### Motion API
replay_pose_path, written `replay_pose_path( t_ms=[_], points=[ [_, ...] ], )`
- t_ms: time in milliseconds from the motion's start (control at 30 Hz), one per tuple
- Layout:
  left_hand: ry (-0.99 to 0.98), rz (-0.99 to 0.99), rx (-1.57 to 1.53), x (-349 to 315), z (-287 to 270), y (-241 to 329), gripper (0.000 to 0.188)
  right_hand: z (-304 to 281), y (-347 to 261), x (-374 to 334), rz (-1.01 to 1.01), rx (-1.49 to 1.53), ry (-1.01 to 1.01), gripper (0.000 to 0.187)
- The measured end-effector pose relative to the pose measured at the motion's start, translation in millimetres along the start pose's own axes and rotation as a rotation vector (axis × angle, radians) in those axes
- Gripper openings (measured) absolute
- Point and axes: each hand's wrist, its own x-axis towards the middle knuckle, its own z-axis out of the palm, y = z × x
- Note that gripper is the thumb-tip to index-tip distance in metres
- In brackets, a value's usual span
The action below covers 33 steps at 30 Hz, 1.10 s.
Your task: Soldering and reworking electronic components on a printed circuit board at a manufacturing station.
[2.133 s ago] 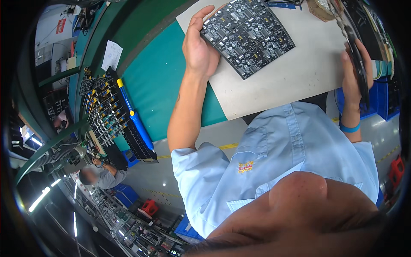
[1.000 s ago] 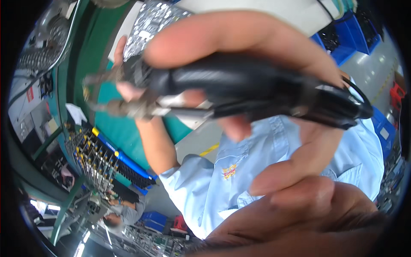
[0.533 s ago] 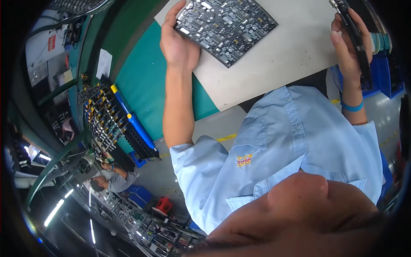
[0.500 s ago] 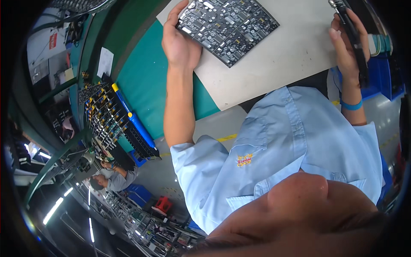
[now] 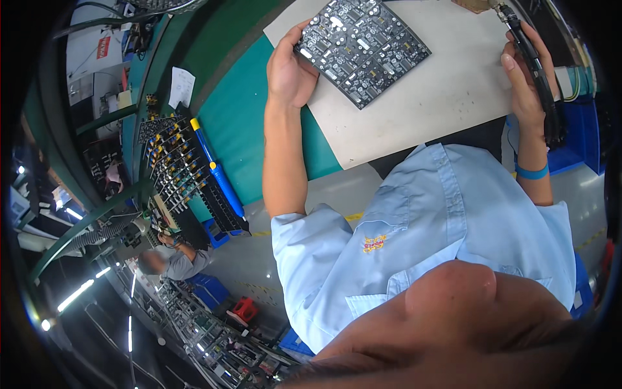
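Note:
A dark circuit board (image 5: 363, 47) covered in small components lies on a pale work mat (image 5: 447, 91) near the top. My left hand (image 5: 288, 68) grips the board's left edge, thumb on top. My right hand (image 5: 526, 84) is closed around a black pen-shaped power tool (image 5: 534, 71) with a cable, held upright at the mat's right edge, apart from the board.
The mat rests on a green bench top (image 5: 240, 123). A rack of blue-handled tools and parts (image 5: 188, 172) stands to the left. Blue bins (image 5: 570, 149) sit at the right. Another person (image 5: 168, 259) works at a bench far down-left.
One second ago my right hand with the black tool filled the view close to the camera. It has since moved out to the mat's right edge. My left hand stays on the board.

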Motion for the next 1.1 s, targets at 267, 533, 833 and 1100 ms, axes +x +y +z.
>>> replay_pose_path(
  t_ms=[267,533,833,1100],
  points=[
    [-0.030,-0.012,0.191,-1.5,-17.5,20.5,0.033,-1.9,-1.6,2.4,-0.078,0.095,-0.015,0.056],
    [0.360,0.014,0.098,2.2,-112.3,70.8,0.038,-1.3,-3.0,0.6,-0.011,0.168,-0.023,0.056],
    [0.432,0.537,0.044,21.1,-125.1,60.9,0.075,-3.1,-7.4,-1.2,0.007,0.162,-0.077,0.056],
    [0.478,0.637,-0.004,33.7,-112.5,44.3,0.074,0.8,-8.6,-4.4,0.017,0.042,-0.048,0.054]
  ],
)
